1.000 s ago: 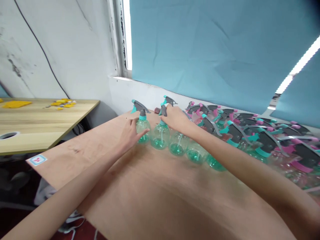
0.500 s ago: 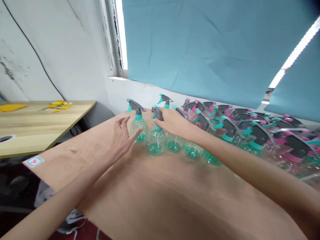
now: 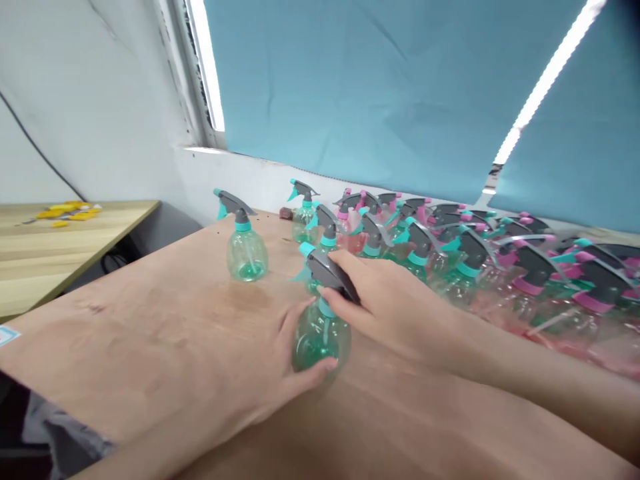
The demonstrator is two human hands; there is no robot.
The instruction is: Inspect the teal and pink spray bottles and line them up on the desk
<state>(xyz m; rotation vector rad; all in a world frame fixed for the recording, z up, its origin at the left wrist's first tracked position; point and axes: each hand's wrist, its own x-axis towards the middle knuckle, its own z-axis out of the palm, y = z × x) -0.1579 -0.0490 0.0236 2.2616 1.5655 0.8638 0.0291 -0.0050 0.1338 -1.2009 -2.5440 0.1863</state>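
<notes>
The left hand [image 3: 273, 373] wraps the near side of the spray bottle [image 3: 323, 340] and hides its base, so it cannot be told whether the bottle rests on the board [image 3: 150, 333]. The right hand [image 3: 395, 307] covers the rear of the grey trigger head [image 3: 327, 267]. Both forearms run out at the bottom and right edges. The crowd of bottles [image 3: 500, 267] smears into blur and is cut by the right edge. The yellow bits [image 3: 70, 213] on the side table [image 3: 50, 253], itself cut at the left, are too small to identify, as is a small dark thing [image 3: 286, 213] by the sill. A sticker [image 3: 5, 335] is cut off at the left edge.
</notes>
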